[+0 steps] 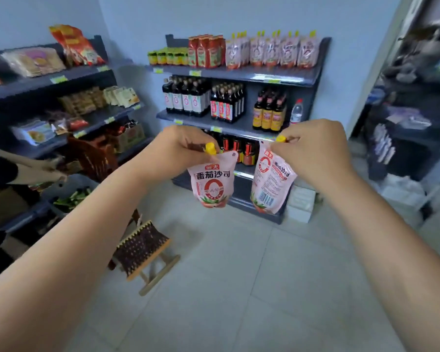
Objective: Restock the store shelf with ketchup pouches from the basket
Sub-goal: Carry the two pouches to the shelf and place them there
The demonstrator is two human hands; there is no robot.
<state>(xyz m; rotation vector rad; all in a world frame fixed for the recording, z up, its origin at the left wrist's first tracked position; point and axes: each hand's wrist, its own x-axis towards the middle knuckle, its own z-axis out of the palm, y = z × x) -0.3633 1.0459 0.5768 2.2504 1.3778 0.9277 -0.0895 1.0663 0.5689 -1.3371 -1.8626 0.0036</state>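
Note:
My left hand [181, 146] grips a pink ketchup pouch [212, 181] by its yellow cap, front label facing me. A second pink pouch [269, 184] hangs from my right hand [313, 148], also pinched at its yellow cap, its barcode side turned toward me. Both pouches dangle in the air in front of the dark store shelf [277, 78]. On that shelf's top level stands a row of the same pink pouches [272, 50], right of red sauce pouches [206, 50]. The basket is not in view.
Dark sauce bottles [186, 97] fill the middle levels. A folding stool [142, 250] stands on the tiled floor at lower left. Another shelf unit [61, 80] with snacks runs along the left, where a person's arm [23, 168] reaches in. White boxes [300, 201] sit by the shelf base.

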